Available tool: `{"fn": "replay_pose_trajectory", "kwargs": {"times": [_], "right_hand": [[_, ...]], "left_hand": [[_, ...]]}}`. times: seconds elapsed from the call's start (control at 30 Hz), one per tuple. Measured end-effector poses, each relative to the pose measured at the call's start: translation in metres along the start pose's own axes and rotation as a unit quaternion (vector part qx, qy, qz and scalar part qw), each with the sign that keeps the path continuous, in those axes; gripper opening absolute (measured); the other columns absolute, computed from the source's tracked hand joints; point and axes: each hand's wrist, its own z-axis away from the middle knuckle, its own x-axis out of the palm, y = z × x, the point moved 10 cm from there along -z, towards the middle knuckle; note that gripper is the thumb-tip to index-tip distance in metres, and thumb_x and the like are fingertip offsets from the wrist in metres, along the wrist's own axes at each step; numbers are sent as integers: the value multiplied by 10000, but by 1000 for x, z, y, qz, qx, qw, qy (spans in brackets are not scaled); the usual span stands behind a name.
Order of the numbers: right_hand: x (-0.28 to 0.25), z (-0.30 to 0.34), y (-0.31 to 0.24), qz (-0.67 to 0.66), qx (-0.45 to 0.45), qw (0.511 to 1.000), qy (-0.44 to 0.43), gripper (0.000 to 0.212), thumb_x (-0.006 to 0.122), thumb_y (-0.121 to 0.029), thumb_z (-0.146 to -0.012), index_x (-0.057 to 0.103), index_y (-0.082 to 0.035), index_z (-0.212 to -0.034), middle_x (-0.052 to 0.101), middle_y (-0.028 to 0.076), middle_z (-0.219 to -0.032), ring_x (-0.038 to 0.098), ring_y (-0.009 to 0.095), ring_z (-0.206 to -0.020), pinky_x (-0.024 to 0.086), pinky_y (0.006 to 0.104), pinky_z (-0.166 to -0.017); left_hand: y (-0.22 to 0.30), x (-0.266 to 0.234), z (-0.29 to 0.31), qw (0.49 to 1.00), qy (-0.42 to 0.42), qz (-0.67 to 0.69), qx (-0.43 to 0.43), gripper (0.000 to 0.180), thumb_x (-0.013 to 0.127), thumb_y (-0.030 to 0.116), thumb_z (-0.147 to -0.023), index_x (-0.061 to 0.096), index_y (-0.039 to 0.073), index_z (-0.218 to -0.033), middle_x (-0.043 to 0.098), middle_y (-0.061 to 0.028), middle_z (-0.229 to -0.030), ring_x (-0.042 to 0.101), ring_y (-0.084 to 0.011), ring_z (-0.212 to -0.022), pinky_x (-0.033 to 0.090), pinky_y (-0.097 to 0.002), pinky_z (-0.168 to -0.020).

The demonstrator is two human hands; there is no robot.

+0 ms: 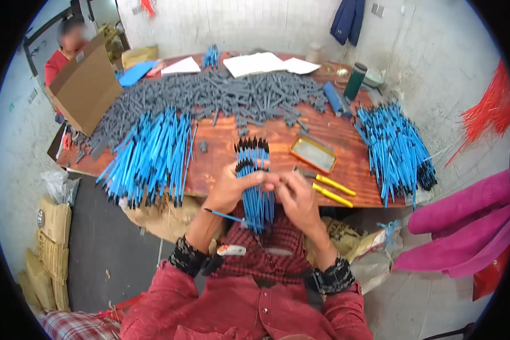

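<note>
One bunch of blue sticks (257, 207) runs front-to-back, gripped in the left hand (230, 187); right hand (300, 198) pinched just beside it, can't tell on what.

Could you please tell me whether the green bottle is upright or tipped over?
Upright: the green bottle stands on the table, its dark lid at the top.

Two large piles of blue rods (150, 153) (394, 147), two smaller blue bundles (257, 207) (211, 58), one heap of grey parts (221, 93), one tin (310, 162), one green bottle (355, 82), one pair of pliers (335, 184), one counter (218, 158) and two bare hands (226, 190) (301, 198) can be counted.
</note>
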Motion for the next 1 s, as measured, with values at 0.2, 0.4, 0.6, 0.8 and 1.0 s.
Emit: {"fn": "replay_pose_trajectory", "kwargs": {"times": [0.2,0.4,0.6,0.8,1.0], "right_hand": [[-7,-15,-2,-113,23,993,2,281,591,-131,-974,625,1,-1220,643,105,-1036,660,184,-906,524,301,-779],[25,-5,34,-305,113,943,-64,311,560,-154,-1012,599,26,-1263,647,116,-1131,664,183,-1067,539,314,-901],[4,-8,27,-158,87,982,52,254,649,-102,-941,650,-3,-1175,651,113,-1107,679,211,-1009,544,328,-874],[-15,-44,-28,14,-84,989,117,229,751,-78,-799,730,-66,-1027,651,84,-1073,622,267,-973,506,383,-818],[-14,-53,-19,23,-51,993,105,237,815,-178,-751,749,-55,-943,660,89,-1092,611,271,-988,494,383,-841]], "left_hand": [[8,10,-8,999,-24,-29,11,350,689,124,-940,592,-8,-1249,730,-157,-1055,719,-201,-911,596,-332,-814],[-14,-9,-25,999,12,31,8,360,698,71,-917,584,-2,-1250,725,-179,-1054,731,-222,-903,623,-370,-824],[-24,-16,-23,998,33,44,10,367,709,115,-926,591,2,-1254,718,-168,-1088,720,-208,-910,613,-341,-814],[-25,-14,-22,999,23,-16,35,269,725,95,-913,641,27,-1160,712,-68,-999,689,-131,-863,599,-289,-739],[-26,-8,-25,997,34,-67,16,206,733,101,-910,671,42,-1097,708,-33,-961,685,-104,-826,588,-254,-704]]}}
